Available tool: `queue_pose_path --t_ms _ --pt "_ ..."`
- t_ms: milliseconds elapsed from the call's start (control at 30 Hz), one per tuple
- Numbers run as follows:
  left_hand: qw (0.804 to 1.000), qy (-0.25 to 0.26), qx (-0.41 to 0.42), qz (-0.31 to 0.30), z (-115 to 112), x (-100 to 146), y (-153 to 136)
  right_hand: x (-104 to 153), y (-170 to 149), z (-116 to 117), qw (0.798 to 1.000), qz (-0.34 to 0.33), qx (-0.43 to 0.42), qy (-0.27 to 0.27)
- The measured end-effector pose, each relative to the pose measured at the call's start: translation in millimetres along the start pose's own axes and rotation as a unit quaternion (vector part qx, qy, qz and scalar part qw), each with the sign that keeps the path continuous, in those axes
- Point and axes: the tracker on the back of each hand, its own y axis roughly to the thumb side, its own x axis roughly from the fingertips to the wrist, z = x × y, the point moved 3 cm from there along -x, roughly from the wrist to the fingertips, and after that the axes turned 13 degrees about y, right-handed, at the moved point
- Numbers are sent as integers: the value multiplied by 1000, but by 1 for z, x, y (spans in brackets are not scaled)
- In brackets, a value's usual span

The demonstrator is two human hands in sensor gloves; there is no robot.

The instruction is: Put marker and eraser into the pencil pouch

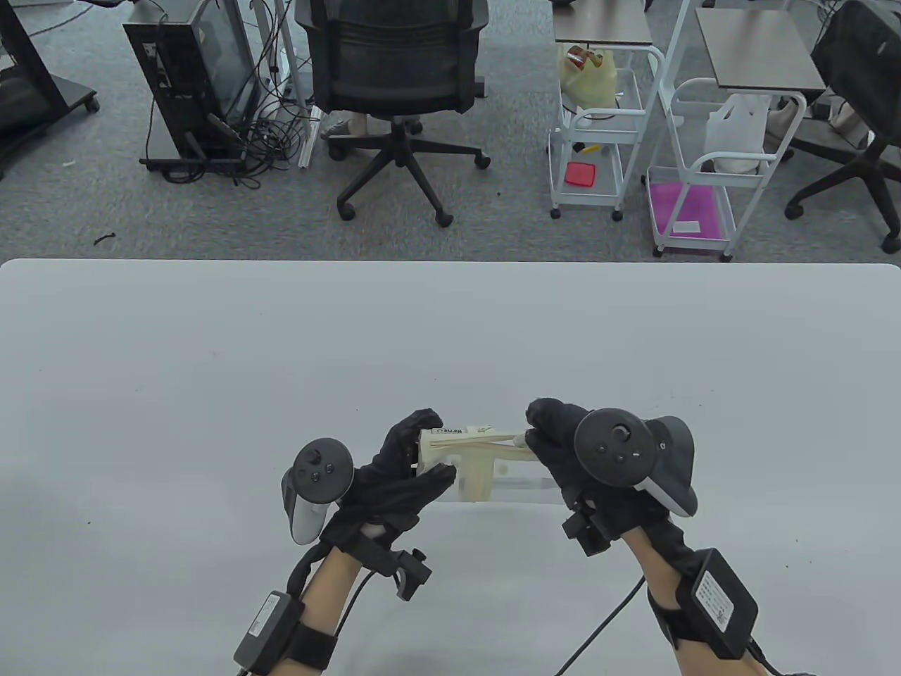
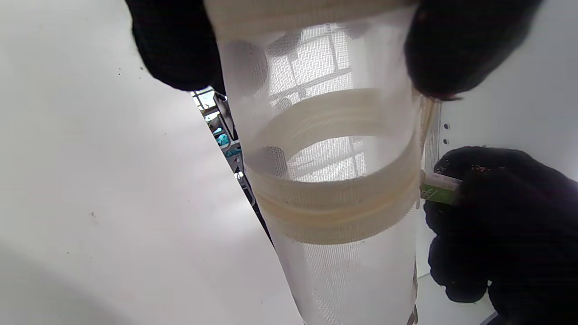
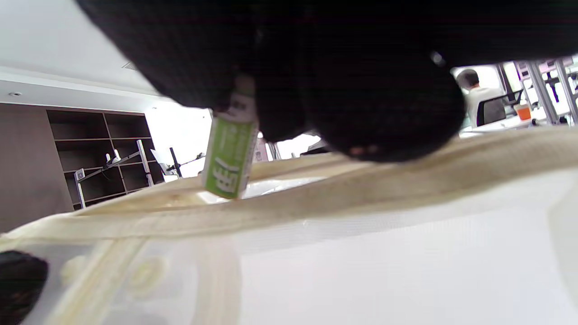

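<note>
Seen from above: a pale grey table, with 2 gloved hands near its front edge, holding a translucent mesh pencil pouch between them, just above or on the tabletop; hard to tell which.

Left hand at the pouch's left end, fingers curled over the top edge and thumb below, gripping the cream-trimmed end. In the left wrist view, 2 dark fingertips pinching the pouch at its upper corners, the cream zipper band bowed into an open loop, mouth gaping.

Right hand at the pouch's right end, fingers closed round something small at the zipper line. In the right wrist view, the same hand pinching an eraser with a green paper sleeve, held upright, lower end just at or above the cream rim of the pouch. Seen also from the left wrist view: eraser poking from the right hand, touching or just beside the outer edge of the zipper band.

Marker: a faint long shape inside the pouch in the table view, too unclear to confirm.

Beyond the table: a black office chair, 2 white wire trolleys, a computer tower with tangled cables, grey carpet.
</note>
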Motion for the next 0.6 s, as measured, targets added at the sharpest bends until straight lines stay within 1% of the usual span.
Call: queue_pose_path --t_ms 33,133,200,233,367,467,600 --pt "1000 0 3 2 0 0 -1 1 4 1 1000 -1 17 -11" --pt "1000 1 6 3 -1 0 0 1 17 10 999 -20 44 2" --pt "1000 -1 6 0 -2 1 2 2 23 14 998 -20 62 -8" --pt "1000 -1 6 1 -2 1 2 2 25 15 996 -17 79 -24" --pt "1000 0 5 1 -2 1 1 1 25 20 994 -9 100 -30" --pt "1000 1 10 3 -2 1 0 2 21 14 997 -15 69 -27" --pt "1000 -1 25 8 -1 0 -2 13 12 -13 998 -20 -6 -55"
